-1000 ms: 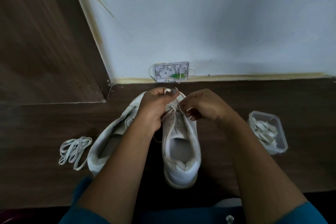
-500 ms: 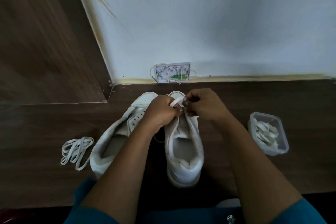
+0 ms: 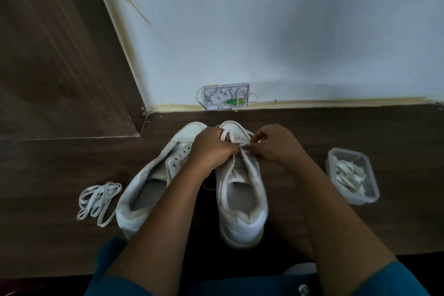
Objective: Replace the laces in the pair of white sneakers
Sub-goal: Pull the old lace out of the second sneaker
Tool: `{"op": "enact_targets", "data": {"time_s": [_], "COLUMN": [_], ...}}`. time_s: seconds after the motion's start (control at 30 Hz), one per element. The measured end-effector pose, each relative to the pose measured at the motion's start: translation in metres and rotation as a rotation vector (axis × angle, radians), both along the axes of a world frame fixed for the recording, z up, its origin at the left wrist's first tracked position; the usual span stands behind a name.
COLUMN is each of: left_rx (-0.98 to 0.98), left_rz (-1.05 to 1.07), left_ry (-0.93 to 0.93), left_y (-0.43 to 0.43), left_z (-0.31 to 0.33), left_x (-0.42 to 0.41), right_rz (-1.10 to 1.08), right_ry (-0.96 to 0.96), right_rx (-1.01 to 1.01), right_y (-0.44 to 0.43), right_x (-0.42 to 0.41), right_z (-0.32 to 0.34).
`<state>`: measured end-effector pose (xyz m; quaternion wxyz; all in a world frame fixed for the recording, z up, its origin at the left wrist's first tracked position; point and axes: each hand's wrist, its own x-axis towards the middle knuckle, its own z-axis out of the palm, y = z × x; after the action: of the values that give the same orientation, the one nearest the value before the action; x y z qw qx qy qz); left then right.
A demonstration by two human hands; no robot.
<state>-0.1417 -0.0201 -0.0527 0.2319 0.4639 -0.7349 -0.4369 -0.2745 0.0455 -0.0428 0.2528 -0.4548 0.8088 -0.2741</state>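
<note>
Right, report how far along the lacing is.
Done: left sneaker stripped, loose lace beside it. In hand: left hand and right hand pinch a lace at the front eyelets of the right sneaker. Left, seemingly: lacing both shoes; more laces sit in the container.

white sneakers (image 3: pixel 242 223) side by side, lace (image 3: pixel 226 136) looped

Perhaps home: painted wall (image 3: pixel 288 31), wood surface (image 3: pixel 48 235)
</note>
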Motion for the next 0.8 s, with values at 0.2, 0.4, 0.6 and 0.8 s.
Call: {"op": "enact_targets", "data": {"time_s": [0.2, 0.4, 0.6, 0.8], "left_rx": [0.033, 0.063, 0.032, 0.043], "left_rz": [-0.027, -0.030, -0.023, -0.020], "left_ry": [-0.033, -0.020, -0.048, -0.047], "left_y": [-0.001, -0.002, 0.000, 0.000], "left_z": [0.001, 0.002, 0.002, 0.002], "left_x": [0.002, 0.003, 0.001, 0.001], "right_rz": [0.029, 0.079, 0.185, 0.268], "right_ry": [0.174, 0.200, 0.195, 0.298], "right_rx": [-0.027, 0.017, 0.081, 0.094], "right_y": [-0.009, -0.003, 0.002, -0.002], "right_x": [0.013, 0.010, 0.004, 0.004], "right_z": [0.001, 0.009, 0.011, 0.002]}}
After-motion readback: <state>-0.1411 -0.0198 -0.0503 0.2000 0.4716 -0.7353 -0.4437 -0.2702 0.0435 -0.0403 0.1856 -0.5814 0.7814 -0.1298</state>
